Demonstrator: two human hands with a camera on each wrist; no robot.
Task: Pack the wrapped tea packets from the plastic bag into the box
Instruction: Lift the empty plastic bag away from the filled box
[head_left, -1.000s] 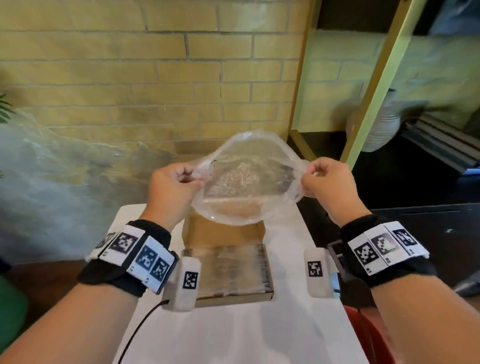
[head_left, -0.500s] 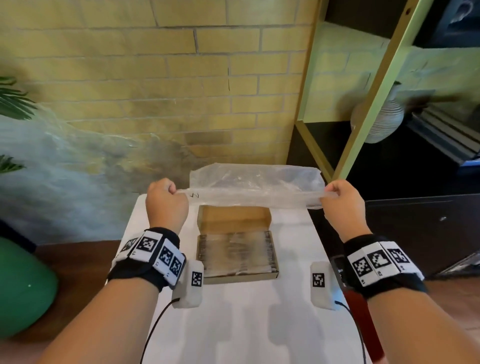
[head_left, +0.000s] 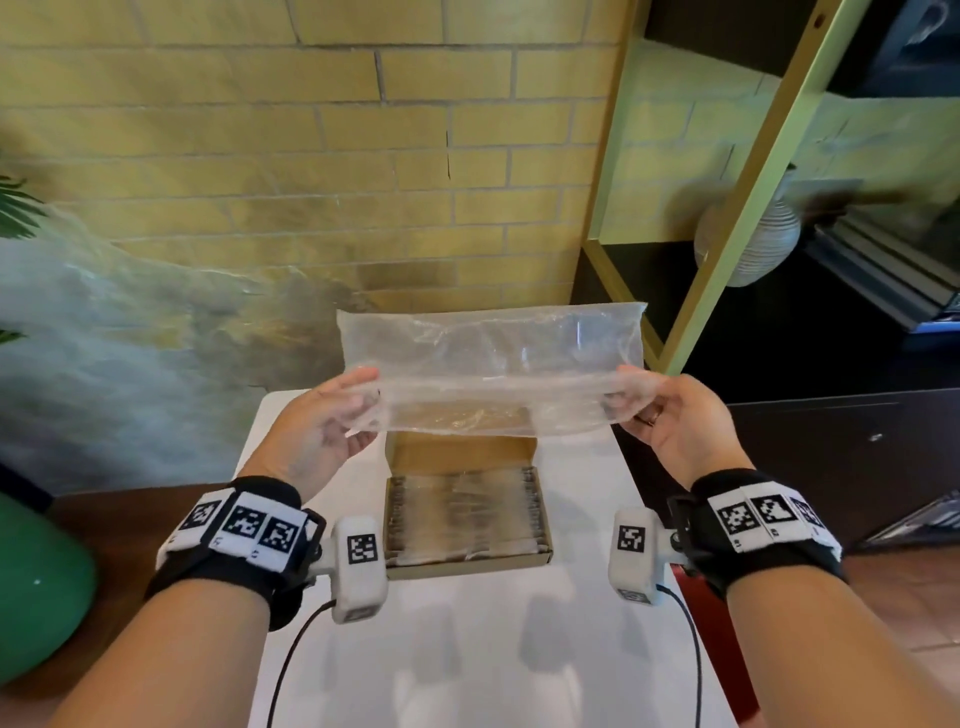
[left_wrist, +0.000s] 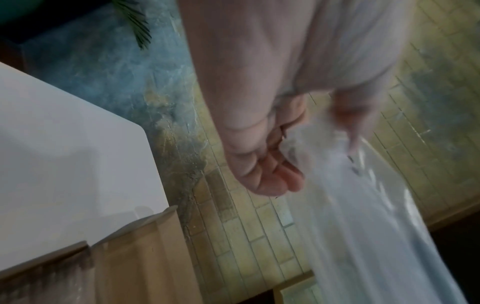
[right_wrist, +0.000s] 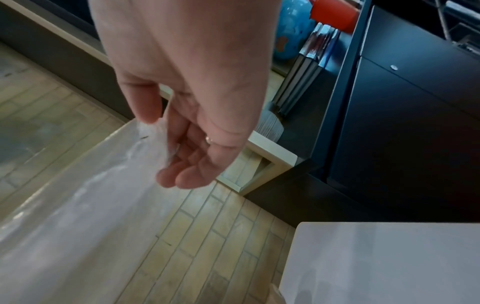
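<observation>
A clear plastic bag (head_left: 493, 358) is stretched flat and looks empty, held in the air above the far end of the box. My left hand (head_left: 332, 415) pinches its left edge, palm turned up, thumb on top. My right hand (head_left: 660, 410) pinches the right edge the same way. Below lies the open cardboard box (head_left: 467, 564), filled with a tight row of wrapped tea packets (head_left: 462, 512). The left wrist view shows my left hand (left_wrist: 265, 164) with the bag (left_wrist: 363, 226) trailing from it. In the right wrist view my right hand (right_wrist: 194, 144) pinches the bag (right_wrist: 78, 216).
The box sits on a narrow white table (head_left: 467, 649) against a brick wall. A green rounded object (head_left: 36, 587) is on the left. On the right are a shelf frame with a ribbed vase (head_left: 753, 244) and a dark cabinet (head_left: 831, 457).
The bag was held open in a round shape; the hands have since pulled it flat and taut, moved further apart and turned palms up. The box has not moved.
</observation>
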